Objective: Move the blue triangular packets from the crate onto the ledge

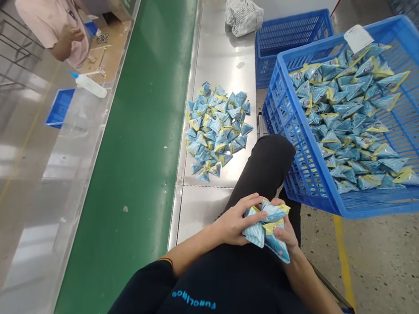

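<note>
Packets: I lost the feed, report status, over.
Left hand and right hand both hold packets over lap. Pile on table, crate alongside. Nothing between.

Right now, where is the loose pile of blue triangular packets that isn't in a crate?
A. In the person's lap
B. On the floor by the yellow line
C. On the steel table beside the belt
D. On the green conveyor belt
C: the pile of blue triangular packets lies on the steel table, right of the green conveyor belt, which carries none.
</note>
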`<state>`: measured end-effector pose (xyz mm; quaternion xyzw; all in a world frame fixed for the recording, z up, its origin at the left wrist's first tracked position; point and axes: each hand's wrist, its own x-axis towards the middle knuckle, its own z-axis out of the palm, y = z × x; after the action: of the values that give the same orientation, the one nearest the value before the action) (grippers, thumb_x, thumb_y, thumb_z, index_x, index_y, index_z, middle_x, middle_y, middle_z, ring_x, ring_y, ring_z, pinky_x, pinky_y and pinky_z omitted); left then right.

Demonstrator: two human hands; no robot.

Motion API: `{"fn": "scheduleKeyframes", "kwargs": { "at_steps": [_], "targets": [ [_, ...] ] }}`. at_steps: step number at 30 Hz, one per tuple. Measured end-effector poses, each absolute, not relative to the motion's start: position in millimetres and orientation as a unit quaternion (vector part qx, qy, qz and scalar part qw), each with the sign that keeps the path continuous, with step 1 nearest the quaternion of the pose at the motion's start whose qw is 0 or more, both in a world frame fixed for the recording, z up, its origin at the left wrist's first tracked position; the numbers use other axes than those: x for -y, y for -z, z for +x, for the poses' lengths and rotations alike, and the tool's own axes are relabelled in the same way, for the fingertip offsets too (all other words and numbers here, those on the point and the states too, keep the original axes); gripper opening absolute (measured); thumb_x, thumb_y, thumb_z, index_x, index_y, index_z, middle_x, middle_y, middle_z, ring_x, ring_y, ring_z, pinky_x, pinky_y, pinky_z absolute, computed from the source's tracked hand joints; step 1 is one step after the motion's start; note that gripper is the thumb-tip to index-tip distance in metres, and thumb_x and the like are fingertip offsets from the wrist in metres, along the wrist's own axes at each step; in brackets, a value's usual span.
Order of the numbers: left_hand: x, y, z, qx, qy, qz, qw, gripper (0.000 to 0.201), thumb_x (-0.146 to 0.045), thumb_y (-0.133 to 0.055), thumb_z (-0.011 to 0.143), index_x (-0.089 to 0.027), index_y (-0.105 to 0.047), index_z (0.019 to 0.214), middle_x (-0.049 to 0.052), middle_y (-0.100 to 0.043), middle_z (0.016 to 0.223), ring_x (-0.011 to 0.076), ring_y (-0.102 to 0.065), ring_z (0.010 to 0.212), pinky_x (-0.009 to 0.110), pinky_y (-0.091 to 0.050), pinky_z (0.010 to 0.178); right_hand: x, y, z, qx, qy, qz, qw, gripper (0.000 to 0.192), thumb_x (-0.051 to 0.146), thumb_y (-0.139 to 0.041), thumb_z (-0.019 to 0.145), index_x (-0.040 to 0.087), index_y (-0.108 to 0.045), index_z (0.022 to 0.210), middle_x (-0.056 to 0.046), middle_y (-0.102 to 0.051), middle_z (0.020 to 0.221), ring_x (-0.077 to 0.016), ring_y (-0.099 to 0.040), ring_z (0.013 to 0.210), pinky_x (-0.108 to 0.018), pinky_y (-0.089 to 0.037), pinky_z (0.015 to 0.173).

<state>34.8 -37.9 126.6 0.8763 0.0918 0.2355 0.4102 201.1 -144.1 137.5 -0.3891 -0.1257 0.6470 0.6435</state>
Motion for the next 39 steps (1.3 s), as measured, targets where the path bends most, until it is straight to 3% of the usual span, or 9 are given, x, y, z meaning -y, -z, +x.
{"fn": "scheduleKeyframes", "kwargs": {
  "at_steps": [8,12,16,22,26,29,33,39],
  "targets": [
    [35,-139,17,-0.127,-0.208,0.893,0.378,0.077,-0.036,-0.079,0.088,-0.034,-0.044,0.157,0.018,-0.051,0.154,0.0392,-0.051,0.140,0.062,-0.050,0.113,139,-129,191,0.129,-0.635,-0.387,0.656,0.071,0.053,-0.099,0.065,0.035,-0.051,0.114,-0.008,-0.060,0.140,-0.0385,-0.059,0.130,-0.058,-0.052,0.106],
    [38,-136,9,-0.168,-0.184,0.899,0.361,0.079,-0.046,-0.082,0.086,-0.034,-0.046,0.156,0.015,-0.059,0.136,0.0346,-0.056,0.127,0.058,-0.051,0.108,136,-126,186,0.123,-0.647,-0.384,0.647,0.069,0.049,-0.099,0.067,0.033,-0.051,0.114,-0.010,-0.062,0.140,-0.0359,-0.066,0.122,-0.053,-0.058,0.099],
    [40,-134,9,-0.189,-0.174,0.892,0.372,0.081,-0.051,-0.081,0.086,-0.035,-0.045,0.157,0.013,-0.059,0.131,0.0316,-0.060,0.120,0.052,-0.056,0.102,134,-129,187,0.114,-0.643,-0.394,0.647,0.065,0.044,-0.099,0.069,0.033,-0.053,0.114,-0.008,-0.063,0.140,-0.0335,-0.071,0.114,-0.049,-0.061,0.093],
    [44,-130,8,-0.209,-0.171,0.844,0.463,0.107,-0.043,-0.089,0.078,-0.033,-0.027,0.165,0.019,-0.042,0.156,0.0345,-0.059,0.133,0.050,-0.058,0.105,133,-131,193,0.112,-0.640,-0.410,0.640,0.062,0.042,-0.099,0.070,0.032,-0.055,0.112,-0.007,-0.064,0.138,-0.0295,-0.072,0.105,-0.042,-0.062,0.086],
    [31,-136,-5,-0.203,-0.118,0.828,0.510,0.098,-0.039,-0.086,0.080,-0.031,-0.033,0.163,0.018,-0.044,0.159,0.0377,-0.048,0.148,0.051,-0.053,0.114,135,-126,198,0.110,-0.652,-0.392,0.639,0.065,0.046,-0.099,0.069,0.032,-0.053,0.113,-0.009,-0.063,0.139,-0.0299,-0.072,0.104,-0.044,-0.064,0.085],
    [5,-138,-22,-0.277,-0.189,0.790,0.513,0.080,-0.043,-0.080,0.086,-0.029,-0.044,0.156,0.014,-0.056,0.149,0.0331,-0.060,0.136,0.049,-0.052,0.115,140,-125,205,0.123,-0.666,-0.362,0.641,0.063,0.047,-0.098,0.070,0.033,-0.054,0.113,-0.008,-0.060,0.139,-0.0289,-0.072,0.104,-0.045,-0.064,0.084],
    [-36,-131,-45,-0.418,-0.384,0.682,0.461,0.071,-0.054,-0.074,0.091,-0.030,-0.045,0.152,0.010,-0.065,0.133,0.0243,-0.071,0.110,0.042,-0.059,0.098,148,-127,219,0.171,-0.718,-0.322,0.593,0.060,0.045,-0.098,0.070,0.032,-0.057,0.110,-0.008,-0.058,0.140,-0.0282,-0.072,0.101,-0.045,-0.064,0.081],
    [-74,-133,-51,-0.496,-0.431,0.693,0.296,0.063,-0.061,-0.077,0.088,-0.024,-0.056,0.134,0.012,-0.064,0.133,0.0261,-0.067,0.118,0.040,-0.058,0.095,152,-130,224,0.204,-0.743,-0.309,0.558,0.057,0.042,-0.098,0.072,0.032,-0.059,0.112,-0.009,-0.055,0.141,-0.0280,-0.072,0.103,-0.045,-0.063,0.081]
  ]
}}
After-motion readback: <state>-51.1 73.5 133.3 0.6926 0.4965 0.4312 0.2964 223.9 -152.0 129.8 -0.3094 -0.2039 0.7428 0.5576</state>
